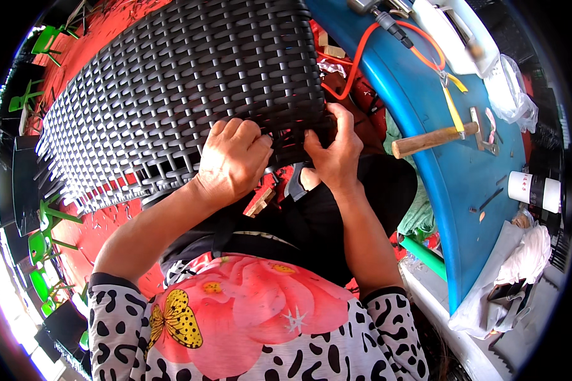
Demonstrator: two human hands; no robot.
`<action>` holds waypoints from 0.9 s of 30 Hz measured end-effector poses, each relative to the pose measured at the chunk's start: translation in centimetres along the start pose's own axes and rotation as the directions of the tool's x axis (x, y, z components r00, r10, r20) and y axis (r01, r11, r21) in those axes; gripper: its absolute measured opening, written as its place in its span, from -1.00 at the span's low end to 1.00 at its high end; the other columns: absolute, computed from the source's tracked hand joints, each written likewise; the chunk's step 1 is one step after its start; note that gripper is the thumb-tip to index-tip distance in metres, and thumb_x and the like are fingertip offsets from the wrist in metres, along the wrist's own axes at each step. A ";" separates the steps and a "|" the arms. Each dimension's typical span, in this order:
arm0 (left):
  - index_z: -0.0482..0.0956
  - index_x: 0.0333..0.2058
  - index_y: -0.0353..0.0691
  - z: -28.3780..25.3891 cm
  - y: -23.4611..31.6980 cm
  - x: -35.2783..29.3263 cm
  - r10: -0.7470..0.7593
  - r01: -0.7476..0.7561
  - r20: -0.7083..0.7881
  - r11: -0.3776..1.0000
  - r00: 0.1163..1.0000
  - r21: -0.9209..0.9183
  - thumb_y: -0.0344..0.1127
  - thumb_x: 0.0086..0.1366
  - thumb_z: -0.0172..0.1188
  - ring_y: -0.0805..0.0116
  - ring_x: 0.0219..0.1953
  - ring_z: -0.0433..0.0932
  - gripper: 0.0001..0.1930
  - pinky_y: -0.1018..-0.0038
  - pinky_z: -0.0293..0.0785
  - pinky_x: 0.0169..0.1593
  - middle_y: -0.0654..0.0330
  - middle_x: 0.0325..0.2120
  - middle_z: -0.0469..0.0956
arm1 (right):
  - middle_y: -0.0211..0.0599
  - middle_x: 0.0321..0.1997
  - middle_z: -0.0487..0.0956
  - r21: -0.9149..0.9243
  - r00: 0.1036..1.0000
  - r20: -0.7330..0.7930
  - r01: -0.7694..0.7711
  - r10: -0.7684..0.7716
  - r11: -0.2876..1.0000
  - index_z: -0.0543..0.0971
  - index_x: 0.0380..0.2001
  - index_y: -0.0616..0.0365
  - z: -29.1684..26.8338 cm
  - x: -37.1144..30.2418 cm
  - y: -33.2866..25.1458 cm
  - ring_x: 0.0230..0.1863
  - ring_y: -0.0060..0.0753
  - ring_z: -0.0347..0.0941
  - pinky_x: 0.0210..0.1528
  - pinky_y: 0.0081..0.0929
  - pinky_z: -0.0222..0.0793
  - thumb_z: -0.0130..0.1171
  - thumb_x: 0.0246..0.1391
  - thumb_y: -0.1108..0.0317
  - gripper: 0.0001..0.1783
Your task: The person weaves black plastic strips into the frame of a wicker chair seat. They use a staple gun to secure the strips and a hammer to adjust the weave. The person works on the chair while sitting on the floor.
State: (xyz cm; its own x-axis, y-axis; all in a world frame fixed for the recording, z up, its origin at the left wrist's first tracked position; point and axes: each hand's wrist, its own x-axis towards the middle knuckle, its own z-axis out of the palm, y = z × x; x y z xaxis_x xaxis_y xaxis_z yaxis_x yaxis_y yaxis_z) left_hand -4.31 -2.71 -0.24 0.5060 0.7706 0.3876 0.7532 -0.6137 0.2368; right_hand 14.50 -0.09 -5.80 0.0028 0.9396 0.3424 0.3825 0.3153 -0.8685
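A large dark grey woven wicker panel [190, 76] spans the upper left, with loose strand ends along its left and lower edges. My left hand [232, 159] is closed, its fingers curled over the panel's near edge by the right corner; the fingertips are hidden. At that corner my right hand [337, 152] grips the dark woven edge. Its thumb presses on the near side, the index finger stretches along the outer side, and the other fingers are mostly hidden. Between the two hands the weave is dark and shows gaps.
Right of me is a blue curved surface [438, 190] bearing a wooden-handled hammer [426, 141], yellow-handled pliers [452, 108], an air tool [394, 28] with an orange hose [362, 47], and a white container [467, 38]. Green chairs [39, 246] stand left on the red floor [102, 238].
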 end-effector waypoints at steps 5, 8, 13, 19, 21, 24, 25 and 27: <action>0.43 -0.50 -0.26 0.1 -0.6 0.1 -0.007 0.007 0.005 0.999 1.000 0.038 -0.45 -0.10 0.16 0.20 -0.42 0.39 -0.87 0.35 0.34 -0.35 0.16 -0.50 0.32 | -0.05 -0.21 0.51 0.030 1.000 0.000 0.024 -0.024 0.999 0.34 -0.09 0.24 0.2 -0.2 0.3 -0.21 -0.14 0.52 -0.16 -0.39 0.42 0.22 -0.22 0.54 -0.48; 0.36 -0.50 -0.27 -0.6 -1.2 0.3 -0.014 0.010 0.063 0.998 0.998 0.069 -0.47 -0.14 0.12 0.18 -0.49 0.42 -0.84 0.37 0.40 -0.44 0.11 -0.52 0.33 | -0.07 -0.19 0.51 0.052 1.000 0.003 0.011 -0.011 0.999 0.33 -0.07 0.24 0.2 -0.3 0.6 -0.19 -0.22 0.52 -0.13 -0.43 0.41 0.24 -0.20 0.53 -0.46; 0.35 -0.44 -0.28 -1.2 -1.8 0.1 -0.146 0.151 0.190 0.988 0.971 -0.014 -0.48 0.01 0.12 0.08 -0.53 0.46 -0.86 0.31 0.42 -0.50 0.06 -0.54 0.37 | -0.09 -0.15 0.51 0.116 0.998 0.055 0.001 -0.007 0.993 0.30 -0.02 0.23 0.0 0.0 0.9 -0.14 -0.26 0.51 -0.08 -0.45 0.40 0.28 -0.21 0.50 -0.39; 0.36 -0.46 -0.27 -1.9 -2.5 -0.3 -0.213 0.231 0.192 0.969 0.958 -0.082 -0.43 0.09 0.12 0.01 -0.51 0.46 -0.89 0.25 0.40 -0.45 0.03 -0.56 0.40 | -0.03 -0.13 0.50 -0.056 0.997 0.073 0.019 -0.015 0.998 0.26 0.02 0.20 0.0 0.3 0.2 -0.09 -0.12 0.49 -0.07 -0.39 0.40 0.28 -0.19 0.48 -0.35; 0.36 -0.48 -0.26 -2.2 -2.6 -0.2 -0.215 0.240 0.192 0.963 0.958 -0.122 -0.41 0.11 0.12 0.00 -0.50 0.45 -0.89 0.22 0.38 -0.44 0.03 -0.56 0.41 | -0.02 -0.13 0.50 -0.092 0.999 0.041 0.021 -0.017 0.996 0.26 0.01 0.20 0.3 0.1 0.1 -0.10 -0.08 0.49 -0.08 -0.37 0.41 0.28 -0.19 0.48 -0.36; 0.37 -0.48 -0.27 -2.3 -3.3 -0.2 -0.231 0.259 0.216 0.960 0.949 -0.109 -0.39 0.12 0.10 -0.01 -0.50 0.45 -0.89 0.21 0.37 -0.44 0.03 -0.56 0.42 | 0.01 -0.13 0.50 -0.147 1.000 0.009 0.012 -0.011 0.989 0.27 -0.03 0.21 0.6 -0.1 0.0 -0.12 -0.03 0.48 -0.10 -0.34 0.42 0.26 -0.20 0.49 -0.40; 0.37 -0.51 -0.27 -2.4 -3.2 -0.2 -0.243 0.269 0.214 0.957 0.946 -0.104 -0.37 0.13 0.11 -0.01 -0.49 0.46 -0.86 0.21 0.37 -0.43 0.03 -0.57 0.42 | 0.02 -0.13 0.49 -0.166 1.000 0.000 0.006 -0.006 0.986 0.27 -0.04 0.21 0.6 -0.2 0.1 -0.12 -0.01 0.47 -0.11 -0.33 0.42 0.26 -0.20 0.49 -0.41; 0.38 -0.52 -0.27 -2.3 -3.4 -0.3 -0.255 0.283 0.234 0.954 0.938 -0.096 -0.35 0.13 0.13 -0.01 -0.49 0.46 -0.85 0.21 0.37 -0.43 0.03 -0.58 0.42 | -0.01 -0.14 0.50 -0.181 1.000 -0.003 0.018 -0.019 0.983 0.26 -0.01 0.22 0.5 -0.2 0.3 -0.14 -0.09 0.50 -0.12 -0.36 0.42 0.24 -0.19 0.50 -0.40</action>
State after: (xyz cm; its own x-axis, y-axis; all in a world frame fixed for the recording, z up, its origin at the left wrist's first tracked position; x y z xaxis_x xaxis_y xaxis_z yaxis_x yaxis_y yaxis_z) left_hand -7.95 -1.25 0.91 0.3813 0.9195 0.0952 0.8216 -0.3843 0.4211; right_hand 14.13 -0.17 -6.29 -0.0019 0.9332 0.3594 0.5435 0.3026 -0.7830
